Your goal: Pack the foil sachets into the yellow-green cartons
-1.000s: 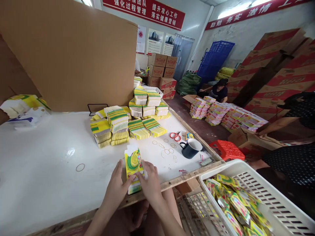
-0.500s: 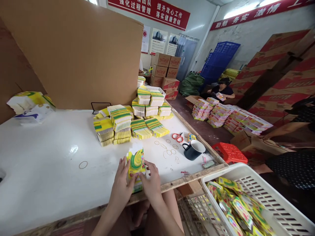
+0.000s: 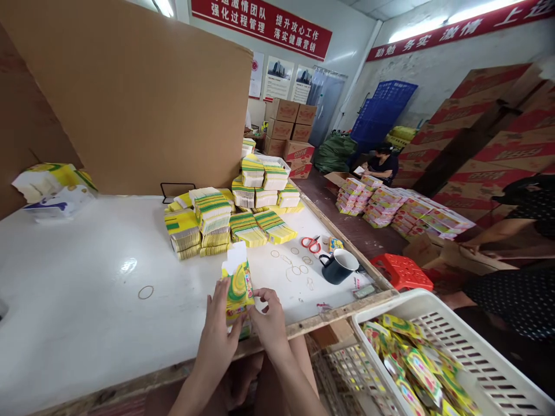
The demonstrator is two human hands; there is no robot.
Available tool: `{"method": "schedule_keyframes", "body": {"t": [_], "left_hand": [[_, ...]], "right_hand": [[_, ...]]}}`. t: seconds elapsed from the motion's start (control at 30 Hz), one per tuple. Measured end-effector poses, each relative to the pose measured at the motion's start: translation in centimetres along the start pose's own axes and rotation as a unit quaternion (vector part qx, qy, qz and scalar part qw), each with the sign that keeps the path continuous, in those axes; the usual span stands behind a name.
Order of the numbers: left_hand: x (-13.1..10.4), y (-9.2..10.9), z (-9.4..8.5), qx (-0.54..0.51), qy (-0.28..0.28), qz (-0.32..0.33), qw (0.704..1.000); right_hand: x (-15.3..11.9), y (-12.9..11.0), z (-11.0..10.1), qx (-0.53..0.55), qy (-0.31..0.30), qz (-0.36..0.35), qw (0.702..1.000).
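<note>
Near the front edge of the white table, a small yellow and green carton (image 3: 237,286) with white end flaps sticking up is between my two hands. My left hand (image 3: 220,315) grips its left side, thumb near the bottom. At the lower right corner, the fingers of my right hand (image 3: 267,318) are bent and pinch the carton's edge. Part of another printed carton (image 3: 245,331) shows beneath it. Beyond my hands stand bundled stacks of flat yellow and green cartons (image 3: 212,211).
Rubber bands (image 3: 296,270), red-handled scissors (image 3: 311,244) and a dark mug (image 3: 339,267) lie to the right. A white basket (image 3: 427,297) of filled-out cartons stands beside the table. A cardboard sheet (image 3: 165,110) rises behind. Two people work at the right.
The carton has been raised and tilted slightly, its white flaps now higher. My right fingers have shifted down to its lower right corner. The seated person at the back has moved a little.
</note>
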State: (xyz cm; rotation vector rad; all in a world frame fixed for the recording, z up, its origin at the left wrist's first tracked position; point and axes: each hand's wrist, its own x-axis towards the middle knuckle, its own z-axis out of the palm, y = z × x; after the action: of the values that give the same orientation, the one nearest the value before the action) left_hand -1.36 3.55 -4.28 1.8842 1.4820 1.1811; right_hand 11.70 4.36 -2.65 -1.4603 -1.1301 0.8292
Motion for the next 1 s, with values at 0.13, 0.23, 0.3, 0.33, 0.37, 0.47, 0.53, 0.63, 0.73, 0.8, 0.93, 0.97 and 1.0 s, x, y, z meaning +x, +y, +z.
{"method": "schedule_keyframes", "body": {"t": [0.13,0.23,0.3,0.33,0.37,0.47,0.53,0.63,0.73,0.8,0.93,0.97,1.0], "left_hand": [[0.5,1.3,-1.6,-0.155,0.067,-0.09,0.982],[1.1,1.8,-2.9,-0.336,0.035,-0.167,0.926],[1.2,2.2,-3.5,-0.429,0.003,-0.198,0.881],[1.1,2.4,-3.6,-0.462,-0.011,-0.208,0.862],[1.0,2.7,-3.7,-0.489,-0.027,-0.216,0.845],[0.8,3.5,-3.7,-0.532,-0.09,-0.234,0.809],[0.7,4.0,-3.7,-0.54,-0.112,-0.248,0.796],[0.7,4.3,-3.6,-0.548,-0.1,-0.268,0.786],[0.4,4.3,-3.4,-0.573,-0.125,-0.27,0.764],[0.1,4.2,-3.4,-0.588,-0.152,-0.26,0.751],[-0.1,4.1,-3.5,-0.603,-0.192,-0.253,0.732],[-0.1,4.2,-3.5,-0.605,-0.196,-0.255,0.728],[0.0,4.2,-3.4,-0.606,-0.195,-0.256,0.727]], "right_hand": [[-1.0,-1.1,-1.1,0.068,-0.041,0.024,0.997],[-2.4,-1.9,-2.0,0.167,-0.09,0.075,0.979],[-3.3,-2.4,-2.4,0.267,-0.113,0.134,0.948],[-3.7,-2.5,-2.5,0.311,-0.12,0.162,0.929],[-4.1,-2.7,-2.6,0.341,-0.123,0.182,0.914],[-4.7,-2.9,-2.7,0.356,-0.133,0.203,0.903],[-5.0,-3.0,-2.6,0.358,-0.139,0.197,0.902],[-5.1,-3.2,-2.6,0.367,-0.151,0.166,0.903],[-5.1,-3.3,-2.6,0.355,-0.162,0.155,0.908],[-5.2,-3.4,-2.6,0.353,-0.168,0.159,0.907],[-5.5,-3.4,-2.7,0.352,-0.201,0.173,0.898],[-5.5,-3.3,-2.7,0.339,-0.199,0.169,0.904],[-5.5,-3.2,-2.7,0.318,-0.19,0.157,0.916]]}}
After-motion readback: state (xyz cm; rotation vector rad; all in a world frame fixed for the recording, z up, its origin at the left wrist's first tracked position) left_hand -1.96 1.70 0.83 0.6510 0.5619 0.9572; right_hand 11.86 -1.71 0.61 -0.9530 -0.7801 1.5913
